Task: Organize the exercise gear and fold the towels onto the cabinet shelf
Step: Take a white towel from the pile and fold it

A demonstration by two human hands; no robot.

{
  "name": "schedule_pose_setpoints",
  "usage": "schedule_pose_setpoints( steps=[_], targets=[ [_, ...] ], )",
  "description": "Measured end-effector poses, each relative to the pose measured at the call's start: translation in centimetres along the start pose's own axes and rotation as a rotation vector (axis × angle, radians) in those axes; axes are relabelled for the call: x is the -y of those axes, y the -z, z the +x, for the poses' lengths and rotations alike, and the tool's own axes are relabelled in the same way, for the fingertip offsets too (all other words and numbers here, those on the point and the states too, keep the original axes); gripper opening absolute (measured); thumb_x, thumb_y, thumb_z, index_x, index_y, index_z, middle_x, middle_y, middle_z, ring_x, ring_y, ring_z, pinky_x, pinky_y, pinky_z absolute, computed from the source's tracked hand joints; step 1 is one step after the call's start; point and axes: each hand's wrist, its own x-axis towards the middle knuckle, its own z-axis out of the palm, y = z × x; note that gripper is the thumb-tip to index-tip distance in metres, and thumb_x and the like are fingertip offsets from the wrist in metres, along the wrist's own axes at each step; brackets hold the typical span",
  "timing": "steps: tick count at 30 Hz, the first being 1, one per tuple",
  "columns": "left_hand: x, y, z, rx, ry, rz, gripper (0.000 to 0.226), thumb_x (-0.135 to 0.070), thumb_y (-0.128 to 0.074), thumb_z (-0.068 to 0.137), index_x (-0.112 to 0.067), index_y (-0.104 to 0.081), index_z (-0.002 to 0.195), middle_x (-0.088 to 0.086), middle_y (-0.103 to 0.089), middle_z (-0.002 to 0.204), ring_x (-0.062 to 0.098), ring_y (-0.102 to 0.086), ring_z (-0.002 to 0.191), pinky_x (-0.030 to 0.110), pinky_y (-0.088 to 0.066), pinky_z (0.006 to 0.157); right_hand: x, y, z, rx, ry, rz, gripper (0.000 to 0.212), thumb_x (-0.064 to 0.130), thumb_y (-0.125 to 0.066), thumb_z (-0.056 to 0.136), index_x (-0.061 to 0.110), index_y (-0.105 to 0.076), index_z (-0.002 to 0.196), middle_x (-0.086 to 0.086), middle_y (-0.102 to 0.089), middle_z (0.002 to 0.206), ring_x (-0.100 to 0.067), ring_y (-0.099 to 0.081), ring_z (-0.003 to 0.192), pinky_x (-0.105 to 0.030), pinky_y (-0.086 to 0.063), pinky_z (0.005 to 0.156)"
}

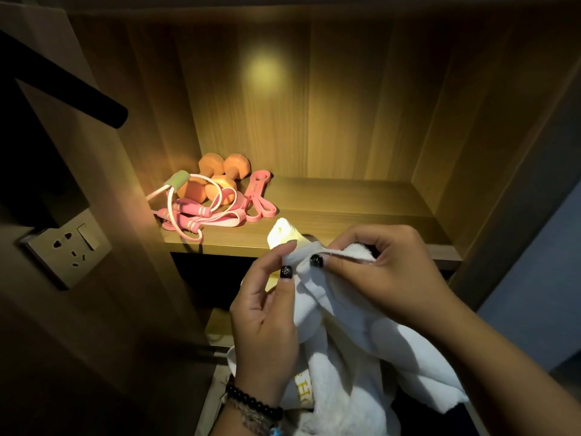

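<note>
Up and to the left of both hands, orange dumbbells (220,179) and pink resistance bands (217,209) lie heaped on the cabinet shelf (345,209). The left hand (267,316) and right hand (380,269), close together, each pinch the top edge of a white towel (361,350), which hangs below the shelf front.

Terry towel (345,335); matt wood shelf (345,202).

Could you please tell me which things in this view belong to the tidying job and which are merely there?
Job: white towel pinched by left hand and right hand; orange dumbbells; jump rope; pink resistance bands; cabinet shelf.

Just there: wall socket; black bar.
</note>
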Motion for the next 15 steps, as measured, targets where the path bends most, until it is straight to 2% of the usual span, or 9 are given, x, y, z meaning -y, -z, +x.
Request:
schedule_pose_setpoints(
  steps=[2, 4, 8, 11, 15],
  targets=[
    [-0.2, -0.1, 0.0, 0.006, -0.004, 0.018, 0.038, -0.012, -0.048, 0.088, -0.04, -0.072, 0.098, -0.013, -0.072, 0.103, 0.007, -0.067, 0.097, 0.017, -0.053, 0.071, -0.4, -0.7, -0.3, -0.082, -0.063, 0.119, 0.006, 0.017, -0.079, 0.072, 0.016, -0.075, 0.068, 0.006, -0.071, 0.066, -0.002, -0.063, 0.062, -0.018, -0.047, 0.056],
    [-0.2, -0.1, -0.1, 0.018, -0.026, 0.027, 0.038, -0.011, -0.045, 0.089, -0.036, -0.072, 0.098, -0.014, -0.071, 0.104, 0.006, -0.066, 0.098, 0.015, -0.051, 0.074, -0.7, -1.5, -0.5, -0.138, -0.144, 0.252, 0.01, 0.012, -0.081, 0.071, 0.017, -0.074, 0.065, 0.005, -0.07, 0.063, 0.001, -0.06, 0.057, -0.013, -0.043, 0.054],
    [0.0, -0.2, -0.2, 0.074, -0.051, 0.013, 0.033, -0.008, -0.045, 0.091, -0.028, -0.065, 0.11, -0.014, -0.07, 0.112, 0.005, -0.064, 0.107, 0.014, -0.05, 0.082, -1.1, -2.6, -0.9, -0.158, -0.274, 0.462, 0.008, 0.01, -0.081, 0.071, 0.012, -0.074, 0.067, -0.002, -0.071, 0.065, -0.006, -0.061, 0.059, -0.018, -0.046, 0.055],
    [0.2, -0.1, -0.1, 0.1, -0.074, 0.053, 0.031, -0.016, -0.05, 0.094, -0.035, -0.067, 0.111, -0.011, -0.069, 0.116, 0.009, -0.063, 0.111, 0.017, -0.049, 0.085, -1.4, -3.0, -1.1, -0.193, -0.338, 0.544, 0.01, 0.014, -0.081, 0.071, 0.008, -0.074, 0.069, -0.011, -0.072, 0.07, -0.012, -0.062, 0.06, -0.023, -0.05, 0.056],
    [0.7, -0.3, 0.2, 0.118, -0.127, 0.148, 0.028, -0.025, -0.054, 0.095, -0.044, -0.064, 0.113, -0.014, -0.067, 0.117, 0.009, -0.063, 0.111, 0.019, -0.051, 0.086, -1.7, -3.1, -1.4, -0.218, -0.393, 0.631, 0.008, 0.014, -0.08, 0.072, 0.012, -0.074, 0.067, -0.008, -0.071, 0.066, -0.01, -0.062, 0.057, -0.02, -0.048, 0.051]
  ],
)
